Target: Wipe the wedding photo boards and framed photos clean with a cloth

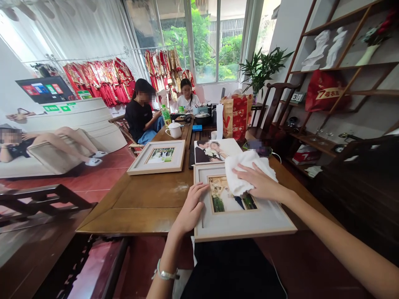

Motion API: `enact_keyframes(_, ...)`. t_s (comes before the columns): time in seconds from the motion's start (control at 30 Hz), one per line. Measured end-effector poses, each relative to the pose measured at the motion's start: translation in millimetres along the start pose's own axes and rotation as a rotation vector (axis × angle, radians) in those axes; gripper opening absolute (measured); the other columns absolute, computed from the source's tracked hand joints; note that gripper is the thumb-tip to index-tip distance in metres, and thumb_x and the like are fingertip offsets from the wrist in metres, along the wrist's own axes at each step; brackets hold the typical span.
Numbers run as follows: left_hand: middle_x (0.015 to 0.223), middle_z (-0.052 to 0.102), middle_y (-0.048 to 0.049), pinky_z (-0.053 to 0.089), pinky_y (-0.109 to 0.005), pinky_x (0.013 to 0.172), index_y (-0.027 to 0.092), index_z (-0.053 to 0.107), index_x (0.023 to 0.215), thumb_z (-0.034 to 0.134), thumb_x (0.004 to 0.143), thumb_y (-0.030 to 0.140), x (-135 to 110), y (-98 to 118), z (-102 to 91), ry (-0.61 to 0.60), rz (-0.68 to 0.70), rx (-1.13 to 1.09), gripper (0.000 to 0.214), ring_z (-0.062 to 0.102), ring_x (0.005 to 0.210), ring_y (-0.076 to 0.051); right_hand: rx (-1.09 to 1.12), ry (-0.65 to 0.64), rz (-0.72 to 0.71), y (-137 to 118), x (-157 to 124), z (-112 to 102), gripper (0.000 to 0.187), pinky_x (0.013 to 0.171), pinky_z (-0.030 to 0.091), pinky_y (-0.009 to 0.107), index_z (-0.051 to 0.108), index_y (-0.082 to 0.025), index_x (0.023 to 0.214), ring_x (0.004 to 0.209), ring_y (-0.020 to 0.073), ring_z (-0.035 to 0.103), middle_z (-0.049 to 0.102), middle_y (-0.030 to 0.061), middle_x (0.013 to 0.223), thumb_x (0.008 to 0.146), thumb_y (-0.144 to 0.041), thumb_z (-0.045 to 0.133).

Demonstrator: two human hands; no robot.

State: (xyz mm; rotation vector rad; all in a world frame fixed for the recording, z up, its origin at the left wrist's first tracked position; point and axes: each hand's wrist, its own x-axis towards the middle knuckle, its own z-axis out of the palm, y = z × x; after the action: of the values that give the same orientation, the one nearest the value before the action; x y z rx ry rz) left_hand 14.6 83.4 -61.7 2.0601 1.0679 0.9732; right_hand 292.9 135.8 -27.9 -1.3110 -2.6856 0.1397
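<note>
A light wooden picture frame (246, 237) with a white mat and an outdoor wedding photo (222, 199) lies at the table's near edge. Over its left side rests my left hand (190, 207), open, its fingers stretched onto the frame's face. A bunched white cloth (241, 166) covers the photo's upper right part. My right hand (257, 180) presses on this cloth, fingers spread across it. Just behind lies a print of a couple (215, 150), its near edge hidden by the frame. Another framed photo (156, 169) lies to the left.
The wooden table (140, 203) carries a white lidded cup (174, 130), a green bottle (165, 115), a paper bag (237, 114) and a phone (257, 147) with a cable. Two people sit at the far end. Someone lies on a sofa (56, 151) at left; shelves stand right.
</note>
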Motion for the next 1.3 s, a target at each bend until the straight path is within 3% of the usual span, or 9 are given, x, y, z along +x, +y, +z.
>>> enact_keyframes(0.13,0.136,0.044,-0.0063,0.017,-0.048,0.113,0.020,0.048,0.126,0.036,0.075,0.006,-1,-1,0.0,-0.002,0.002,0.007,0.054,0.027,0.133,-0.023,0.106,-0.147,-0.060,-28,-34,-19,0.080,0.111,0.013,0.053,0.041,-0.017,0.137,0.135,0.0257,0.024,0.039,0.0063,0.143,0.057,-0.006,0.041)
enact_keyframes(0.27,0.136,0.044,-0.0067,0.018,-0.048,0.113,0.020,0.048,0.126,0.036,0.075,0.006,-1,0,0.3,-0.001,-0.003,0.012,0.054,0.026,0.133,-0.023,0.204,-0.276,-0.019,-53,-81,-35,0.083,0.109,0.023,0.051,0.042,-0.024,0.137,0.133,0.0294,0.027,0.038,0.0006,0.143,0.057,-0.004,0.042)
enact_keyframes(0.43,0.135,0.045,-0.0068,0.018,-0.049,0.113,0.020,0.049,0.126,0.037,0.075,0.006,-1,0,0.9,0.001,0.011,0.009,0.054,0.027,0.133,-0.024,0.278,-0.227,0.093,-55,-119,-30,0.080,0.109,0.028,0.045,0.041,-0.036,0.136,0.133,0.0280,0.025,0.036,-0.0067,0.143,0.062,-0.004,0.045)
enact_keyframes(0.53,0.135,0.045,-0.0069,0.018,-0.049,0.113,0.020,0.049,0.126,0.036,0.075,0.006,-1,1,0.7,0.000,0.010,0.014,0.054,0.027,0.133,-0.024,0.209,-0.133,0.109,-40,-105,-16,0.077,0.111,0.020,0.049,0.041,-0.031,0.136,0.134,0.0274,0.025,0.039,-0.0020,0.143,0.064,-0.007,0.045)
enact_keyframes(0.67,0.135,0.046,-0.0071,0.018,-0.049,0.113,0.020,0.049,0.126,0.037,0.075,0.007,-2,2,-0.4,-0.004,0.004,0.014,0.053,0.027,0.133,-0.024,0.077,0.047,0.095,-7,-59,-2,0.081,0.111,0.010,0.054,0.035,-0.021,0.139,0.136,0.0248,0.023,0.046,0.0072,0.138,0.059,-0.007,0.044)
enact_keyframes(0.83,0.135,0.046,-0.0064,0.017,-0.050,0.113,0.021,0.049,0.126,0.037,0.076,0.007,-1,3,-1.0,-0.010,0.012,0.007,0.053,0.027,0.132,-0.024,-0.011,0.135,0.166,14,-8,3,0.084,0.108,0.014,0.059,0.026,-0.021,0.142,0.138,0.0272,0.014,0.027,0.0069,0.149,0.061,-0.007,0.041)
enact_keyframes(0.97,0.135,0.046,-0.0066,0.017,-0.049,0.113,0.021,0.049,0.126,0.037,0.076,0.007,-1,3,-0.4,-0.010,0.004,0.013,0.053,0.027,0.132,-0.024,-0.098,0.076,0.117,-5,8,6,0.081,0.106,0.007,0.063,0.028,-0.018,0.142,0.138,0.0304,0.010,0.029,0.0092,0.148,0.063,-0.010,0.042)
enact_keyframes(1.07,0.135,0.046,-0.0065,0.018,-0.050,0.112,0.022,0.049,0.126,0.037,0.076,0.007,0,2,0.0,-0.009,0.013,0.019,0.054,0.028,0.132,-0.025,-0.058,-0.008,0.032,-35,2,5,0.083,0.107,0.005,0.062,0.028,-0.016,0.143,0.138,0.0296,0.008,0.025,0.0100,0.149,0.061,-0.009,0.042)
enact_keyframes(1.3,0.135,0.046,-0.0078,0.019,-0.047,0.113,0.018,0.049,0.126,0.036,0.077,0.008,0,1,0.9,0.000,0.010,0.027,0.052,0.027,0.132,-0.023,0.203,-0.298,-0.186,-99,-64,-28,0.098,0.110,0.012,0.055,0.019,-0.022,0.146,0.138,0.0253,0.003,0.014,0.0009,0.151,0.052,-0.003,0.040)
